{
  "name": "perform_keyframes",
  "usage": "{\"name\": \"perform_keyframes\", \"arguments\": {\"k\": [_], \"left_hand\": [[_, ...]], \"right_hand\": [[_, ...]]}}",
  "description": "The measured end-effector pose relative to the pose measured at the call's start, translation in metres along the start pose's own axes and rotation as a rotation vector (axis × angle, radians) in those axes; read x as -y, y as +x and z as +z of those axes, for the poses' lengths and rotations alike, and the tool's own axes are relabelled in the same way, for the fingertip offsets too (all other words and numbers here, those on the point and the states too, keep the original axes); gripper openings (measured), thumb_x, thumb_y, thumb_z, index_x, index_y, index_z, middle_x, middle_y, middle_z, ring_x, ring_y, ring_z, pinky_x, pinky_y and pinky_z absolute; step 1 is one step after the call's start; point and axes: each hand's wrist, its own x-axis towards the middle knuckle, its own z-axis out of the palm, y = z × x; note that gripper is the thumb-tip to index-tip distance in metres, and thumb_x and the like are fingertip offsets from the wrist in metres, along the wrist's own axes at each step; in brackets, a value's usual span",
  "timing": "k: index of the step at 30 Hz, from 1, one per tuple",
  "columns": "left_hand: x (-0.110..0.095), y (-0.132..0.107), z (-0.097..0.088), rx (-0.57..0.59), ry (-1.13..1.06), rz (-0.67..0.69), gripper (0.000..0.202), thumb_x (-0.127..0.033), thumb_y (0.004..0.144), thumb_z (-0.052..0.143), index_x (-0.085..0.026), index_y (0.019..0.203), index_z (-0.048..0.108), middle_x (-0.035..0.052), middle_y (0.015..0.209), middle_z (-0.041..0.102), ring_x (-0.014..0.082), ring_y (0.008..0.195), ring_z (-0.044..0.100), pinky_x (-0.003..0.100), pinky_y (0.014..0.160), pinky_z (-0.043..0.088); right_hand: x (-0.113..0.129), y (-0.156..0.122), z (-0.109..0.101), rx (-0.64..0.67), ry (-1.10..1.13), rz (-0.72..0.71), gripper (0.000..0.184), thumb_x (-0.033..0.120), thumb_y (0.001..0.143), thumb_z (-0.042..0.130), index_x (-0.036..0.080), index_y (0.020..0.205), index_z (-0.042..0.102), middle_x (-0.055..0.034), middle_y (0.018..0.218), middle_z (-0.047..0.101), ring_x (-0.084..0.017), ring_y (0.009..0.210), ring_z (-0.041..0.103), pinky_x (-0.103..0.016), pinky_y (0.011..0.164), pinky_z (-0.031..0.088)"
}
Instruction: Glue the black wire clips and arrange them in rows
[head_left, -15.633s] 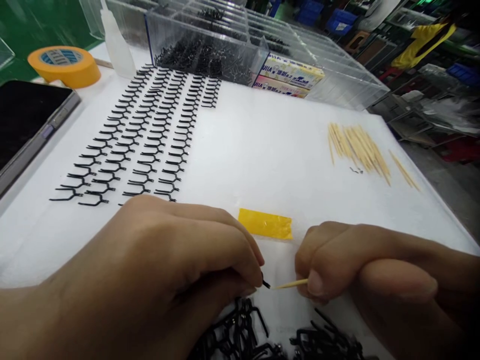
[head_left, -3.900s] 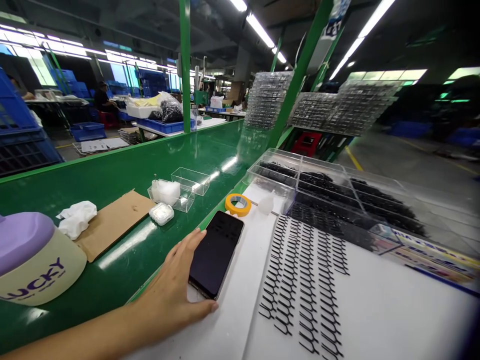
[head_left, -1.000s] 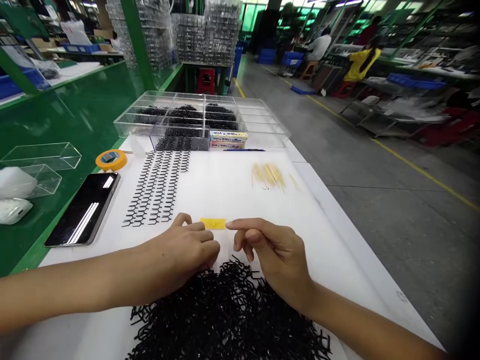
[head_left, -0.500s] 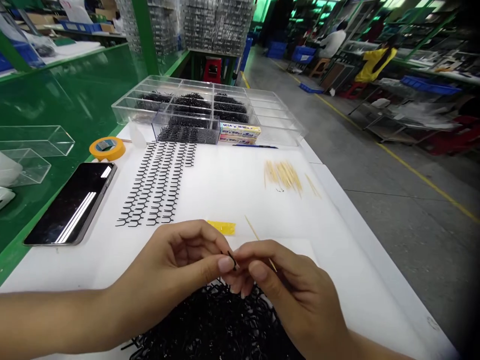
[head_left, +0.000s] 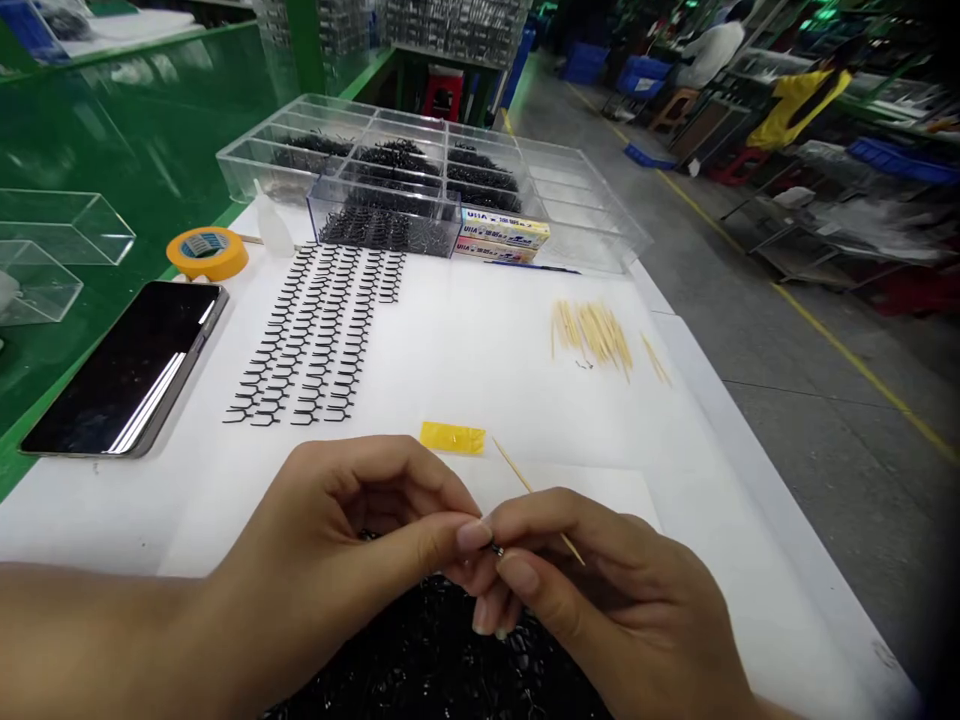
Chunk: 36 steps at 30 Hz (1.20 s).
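**What is held in the containers?**

A clear acrylic bin (head_left: pixel 382 228) is packed with black wire clips. Behind it, a compartmented acrylic tray (head_left: pixel 375 160) is seen with black clips lying in its compartments. On the green bench to the left, clear plastic boxes (head_left: pixel 64 228) are set, their contents not made out.

**And where is the small piece relative to the hands?**

A small black wire clip (head_left: pixel 496 549) is held at the near centre, between the two hands, above a loose heap of black clips (head_left: pixel 427 660). The left hand (head_left: pixel 352 530) is curled, its fingertips closed on the clip. The right hand (head_left: pixel 592 590) is nearly closed, a toothpick (head_left: pixel 534 497) being pinched in it, the tip touching or just beside the clip; which cannot be told. Further off, a yellow tape strip (head_left: pixel 452 437) is stuck down, with rows of black clips (head_left: pixel 307 330) to the left and loose toothpicks (head_left: pixel 592 333) to the right.
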Motion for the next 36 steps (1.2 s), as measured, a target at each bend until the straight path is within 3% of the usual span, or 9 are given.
{"name": "perform_keyframes", "arguments": {"k": [4,10,24,30,36], "left_hand": [[-0.0027,-0.0012,-0.0003,-0.028,0.285,0.156,0.019,-0.002,0.071,0.063,-0.021,0.071,0.064,-0.0096,0.060,0.066,0.0013,0.056,0.061,0.000,0.054,0.045],[-0.0040,-0.0054,-0.0016,-0.045,0.532,0.265,0.013,-0.010,0.073,0.064,-0.022,0.071,0.061,-0.0102,0.058,0.065,0.0029,0.049,0.057,0.006,0.046,0.044],[-0.0063,-0.0079,0.0006,-0.039,0.456,0.203,0.011,-0.008,0.072,0.064,-0.018,0.068,0.062,-0.0093,0.057,0.065,0.0005,0.049,0.057,0.001,0.049,0.043],[-0.0072,-0.0076,0.0026,-0.017,0.378,0.196,0.022,0.006,0.067,0.062,-0.016,0.069,0.062,-0.0087,0.059,0.067,0.0002,0.052,0.059,-0.001,0.052,0.044],[-0.0064,-0.0096,0.0052,-0.013,0.412,0.211,0.012,-0.006,0.075,0.060,-0.015,0.069,0.061,-0.0072,0.058,0.066,0.0012,0.050,0.060,0.000,0.050,0.045]], "right_hand": [[-0.0003,0.0007,0.0004,0.026,0.100,0.081,0.015,0.009,0.087,0.053,0.020,0.088,0.064,0.0003,0.071,0.064,-0.009,0.056,0.063,-0.012,0.054,0.053],[-0.0004,0.0000,0.0008,0.059,0.225,0.162,0.012,0.014,0.088,0.055,0.019,0.086,0.065,-0.0007,0.068,0.065,-0.008,0.055,0.063,-0.011,0.053,0.052],[0.0015,0.0009,-0.0001,0.070,0.283,0.233,0.009,0.013,0.086,0.058,0.017,0.083,0.066,-0.0009,0.066,0.065,-0.009,0.056,0.063,-0.012,0.056,0.053],[0.0011,0.0017,-0.0008,0.075,0.292,0.222,0.011,0.011,0.086,0.057,0.018,0.085,0.066,-0.0002,0.067,0.066,-0.009,0.059,0.064,-0.012,0.058,0.053],[-0.0021,-0.0007,0.0004,0.086,0.294,0.247,0.014,0.010,0.085,0.057,0.020,0.083,0.067,0.0007,0.066,0.065,-0.008,0.056,0.063,-0.013,0.058,0.053]]}}
